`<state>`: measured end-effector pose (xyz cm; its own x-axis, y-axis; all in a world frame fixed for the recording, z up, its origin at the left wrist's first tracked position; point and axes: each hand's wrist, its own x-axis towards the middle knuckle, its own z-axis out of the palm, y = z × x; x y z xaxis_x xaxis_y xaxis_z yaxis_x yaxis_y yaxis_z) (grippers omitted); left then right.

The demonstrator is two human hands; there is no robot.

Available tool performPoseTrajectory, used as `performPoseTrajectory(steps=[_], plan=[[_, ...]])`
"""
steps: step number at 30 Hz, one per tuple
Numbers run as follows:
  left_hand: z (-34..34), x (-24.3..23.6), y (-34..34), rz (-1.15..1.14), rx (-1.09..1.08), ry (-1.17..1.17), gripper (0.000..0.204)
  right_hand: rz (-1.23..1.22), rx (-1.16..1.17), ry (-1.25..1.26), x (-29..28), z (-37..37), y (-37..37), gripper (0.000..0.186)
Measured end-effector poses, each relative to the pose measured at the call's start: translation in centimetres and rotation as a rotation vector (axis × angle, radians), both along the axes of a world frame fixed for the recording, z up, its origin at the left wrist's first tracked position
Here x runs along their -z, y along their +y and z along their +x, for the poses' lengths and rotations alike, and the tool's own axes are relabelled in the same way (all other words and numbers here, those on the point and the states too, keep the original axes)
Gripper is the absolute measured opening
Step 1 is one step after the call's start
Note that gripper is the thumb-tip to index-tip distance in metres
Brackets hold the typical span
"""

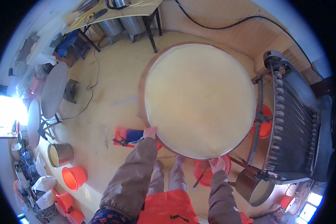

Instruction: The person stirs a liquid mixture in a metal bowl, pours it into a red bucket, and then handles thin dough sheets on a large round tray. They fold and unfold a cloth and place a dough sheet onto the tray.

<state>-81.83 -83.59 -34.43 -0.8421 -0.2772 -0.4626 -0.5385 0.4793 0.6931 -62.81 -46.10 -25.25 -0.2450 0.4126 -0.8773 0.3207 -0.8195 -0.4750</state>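
A very large, pale yellow round sheet (199,97) covers most of a round brown board (142,89) in front of me. At its near left edge, my left hand (150,132) is closed, fingers pressed together on the sheet's rim. My right hand (217,164) pinches the near rim further to the right. Whether the fingers also grip the board beneath cannot be made out. Below my left hand sits a red tray (119,134) with a dark blue item and small tools. Under the right hand is a red basin (201,175) with a stick across it.
To the right stands a dark slatted machine (295,119) on a metal frame. A metal pot (252,188) lies near its foot. Metal bucket (61,154) and red buckets (74,177) stand at left, beside round boards (55,89). A cable (95,80) crosses the floor; a table (119,14) is behind.
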Motion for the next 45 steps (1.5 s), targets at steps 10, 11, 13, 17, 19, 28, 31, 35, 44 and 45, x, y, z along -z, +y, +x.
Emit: performPoseTrajectory(steps=[10,11,13,17,19,28,31,35,44,45], plan=[[-2.7,1.4,-1.1,-0.300,0.128,-0.149,0.044,0.028,0.031,0.012,-0.2,0.2,-0.2,0.011],[-2.8,1.4,-1.3,-0.227,0.101,-0.127,0.043,0.030,0.044,0.012,-0.3,0.2,-0.2,0.011],[-2.3,1.5,-1.4,-0.144,0.085,-0.065,0.039,0.038,0.022,0.035,-0.4,0.2,-0.1,0.010],[-1.3,-0.2,0.3,0.266,-0.148,0.148,0.029,0.037,0.011,0.032,-0.1,0.5,0.2,0.009],[-1.8,-3.0,1.5,0.318,-0.069,0.236,0.025,0.040,0.007,0.037,0.2,0.6,0.3,0.012],[-7.0,-29.2,9.9,0.467,0.087,0.218,0.021,-0.129,0.186,0.272,-5.7,-1.7,-0.7,0.026],[-5.9,-33.5,9.4,0.758,-0.011,0.260,0.019,-0.139,0.242,0.535,-9.4,-2.4,0.3,0.026],[-2.7,-31.2,6.6,0.860,-0.103,0.359,0.021,-0.038,0.246,0.584,-10.5,-1.9,2.3,0.025],[-1.8,-9.9,3.7,0.463,-0.100,0.116,0.029,0.154,0.086,0.356,-0.8,-1.3,5.6,0.019],[-2.1,-8.4,3.7,0.329,-0.049,0.057,0.030,0.178,0.090,0.310,0.6,-1.5,6.0,0.020]])
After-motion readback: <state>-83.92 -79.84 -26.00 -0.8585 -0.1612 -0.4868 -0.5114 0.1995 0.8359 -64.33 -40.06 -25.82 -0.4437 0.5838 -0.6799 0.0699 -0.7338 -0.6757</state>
